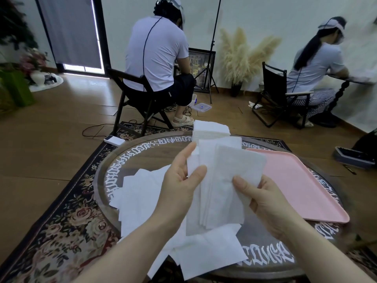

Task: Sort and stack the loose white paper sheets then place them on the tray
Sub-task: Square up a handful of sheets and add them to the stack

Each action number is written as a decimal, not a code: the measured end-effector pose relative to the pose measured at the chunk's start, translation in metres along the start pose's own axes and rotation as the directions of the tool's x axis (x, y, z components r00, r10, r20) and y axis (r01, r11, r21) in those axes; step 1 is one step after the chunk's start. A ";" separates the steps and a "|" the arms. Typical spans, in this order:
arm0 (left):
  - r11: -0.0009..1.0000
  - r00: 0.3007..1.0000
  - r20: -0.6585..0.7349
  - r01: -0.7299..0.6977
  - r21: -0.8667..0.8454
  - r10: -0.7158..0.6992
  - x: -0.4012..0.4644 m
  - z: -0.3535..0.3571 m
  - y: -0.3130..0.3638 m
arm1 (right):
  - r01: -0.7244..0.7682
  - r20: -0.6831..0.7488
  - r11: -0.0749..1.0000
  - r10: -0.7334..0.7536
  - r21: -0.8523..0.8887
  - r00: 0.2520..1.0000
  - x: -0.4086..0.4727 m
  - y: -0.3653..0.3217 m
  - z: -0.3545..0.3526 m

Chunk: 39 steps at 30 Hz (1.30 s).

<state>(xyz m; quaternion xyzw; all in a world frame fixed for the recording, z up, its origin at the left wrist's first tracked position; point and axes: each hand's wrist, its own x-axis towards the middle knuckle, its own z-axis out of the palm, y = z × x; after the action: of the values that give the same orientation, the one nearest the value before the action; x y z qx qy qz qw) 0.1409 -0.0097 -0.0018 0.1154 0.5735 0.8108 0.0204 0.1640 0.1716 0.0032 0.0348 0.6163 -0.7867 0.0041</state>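
Above the round table (pixel 281 268) I hold a small bundle of white paper sheets (pixel 222 180), fanned and upright. My left hand (pixel 181 184) grips its left edge, thumb in front. My right hand (pixel 263 199) pinches the right edge of the front sheet. Several loose white sheets (pixel 140 197) lie scattered on the table below and to the left. A neat stack of white sheets (pixel 210 129) sits at the table's far edge. The pink tray (pixel 302 184) lies on the right with nothing on it.
Two people sit on folding chairs beyond the table, backs turned. A white power bank (pixel 114 139) lies on the floor by the patterned rug (pixel 61 221). A tripod, pampas grass and a clear plastic box (pixel 202 108) stand further back.
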 end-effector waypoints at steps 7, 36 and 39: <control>0.997 0.997 0.015 -0.078 0.029 0.078 0.000 -0.003 0.002 | 0.064 -0.035 0.997 -0.065 -0.029 0.997 0.001 0.002 0.000; 0.984 0.972 0.155 0.175 0.013 -0.175 0.002 -0.003 0.004 | 0.198 0.030 0.929 -0.199 -0.314 0.980 -0.009 0.000 0.013; 0.984 0.972 0.156 0.176 0.023 -0.177 0.002 -0.003 0.004 | 0.207 0.010 0.923 -0.216 -0.325 0.976 -0.010 0.000 0.015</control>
<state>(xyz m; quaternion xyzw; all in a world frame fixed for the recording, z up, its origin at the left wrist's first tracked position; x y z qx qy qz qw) 0.1382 -0.0136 0.0010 0.1278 0.5815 0.7916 0.1371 0.1730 0.1564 0.0077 -0.0228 0.7372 -0.6702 -0.0830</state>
